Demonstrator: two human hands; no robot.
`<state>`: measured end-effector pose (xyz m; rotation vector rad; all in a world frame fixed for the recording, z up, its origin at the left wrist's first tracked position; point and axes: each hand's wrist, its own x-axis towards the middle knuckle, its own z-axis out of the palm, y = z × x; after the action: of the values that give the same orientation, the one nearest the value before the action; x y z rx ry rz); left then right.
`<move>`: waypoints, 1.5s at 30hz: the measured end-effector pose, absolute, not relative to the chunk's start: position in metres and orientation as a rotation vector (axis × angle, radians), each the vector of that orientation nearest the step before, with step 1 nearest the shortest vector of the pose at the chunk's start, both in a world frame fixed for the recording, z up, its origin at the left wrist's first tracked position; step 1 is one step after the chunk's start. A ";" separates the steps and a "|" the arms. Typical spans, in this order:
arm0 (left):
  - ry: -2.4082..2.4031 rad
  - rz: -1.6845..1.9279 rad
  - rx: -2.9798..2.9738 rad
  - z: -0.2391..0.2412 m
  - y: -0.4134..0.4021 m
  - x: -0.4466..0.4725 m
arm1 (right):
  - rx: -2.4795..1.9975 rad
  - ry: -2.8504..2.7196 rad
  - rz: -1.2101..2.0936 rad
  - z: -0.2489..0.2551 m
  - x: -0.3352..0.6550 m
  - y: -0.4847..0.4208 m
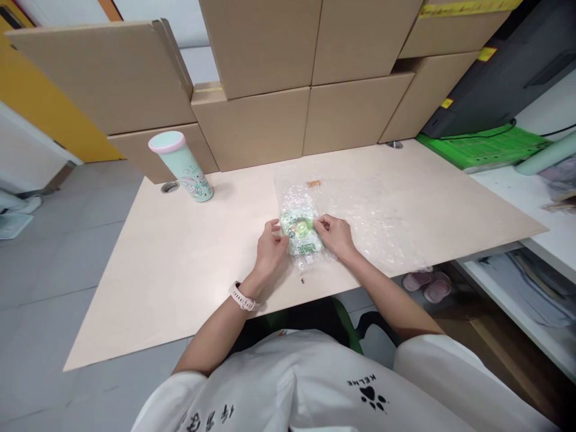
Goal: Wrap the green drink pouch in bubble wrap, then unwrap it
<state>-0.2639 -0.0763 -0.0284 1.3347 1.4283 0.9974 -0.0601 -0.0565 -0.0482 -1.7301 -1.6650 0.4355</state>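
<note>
Green-printed packet (300, 231) lies at the bubble wrap (373, 210) sheet's left end on the desk (180, 264); left hand (271, 249) and right hand (335, 235) pinch its sides, fingers curled; wrapping seems in hand; folding further calls for an even grip.

The print on the green packet (300, 231) is too small to read.

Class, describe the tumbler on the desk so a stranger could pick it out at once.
Find the pale wooden desk before the stacked cardboard boxes. At its far left corner stands a mint-green tumbler, its pink lid unlike anything nearby.
</note>
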 end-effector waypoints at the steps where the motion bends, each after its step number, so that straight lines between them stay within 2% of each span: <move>1: 1.404 0.996 1.262 -0.028 -0.075 -0.265 | -1.745 -1.667 0.395 -0.048 -0.062 -0.059; 9: 1.091 0.912 0.929 -0.018 -0.078 -0.254 | -1.742 -1.872 0.052 -0.044 -0.075 -0.079; 14: 1.173 1.028 0.829 -0.013 -0.077 -0.259 | -1.628 -2.000 -0.034 -0.042 -0.079 -0.092; 22: 0.956 1.114 0.902 -0.008 -0.082 -0.264 | -1.405 -2.194 0.341 -0.037 -0.084 -0.106; 28: 0.701 0.905 1.626 -0.010 -0.101 -0.251 | -1.374 -1.703 1.035 -0.036 -0.054 -0.101; 31: 0.689 0.800 1.988 -0.014 -0.105 -0.248 | -1.402 -1.468 1.166 -0.041 -0.049 -0.099; 33: 0.710 0.763 2.104 -0.018 -0.104 -0.248 | -1.448 -1.459 1.035 -0.043 -0.052 -0.101; 38: 0.729 0.718 2.170 -0.023 -0.102 -0.247 | -1.645 -1.805 0.446 -0.038 -0.055 -0.109; 42: 0.693 0.659 2.234 -0.026 -0.103 -0.245 | -1.624 -2.081 0.436 -0.026 -0.029 -0.112; 45: 0.678 0.574 2.317 -0.030 -0.103 -0.242 | -1.735 -1.874 0.230 -0.015 -0.013 -0.116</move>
<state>-0.2415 -0.1035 -0.0299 2.3166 0.6781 0.5737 -0.0130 -0.1156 -0.0149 -1.7351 -1.8745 0.2302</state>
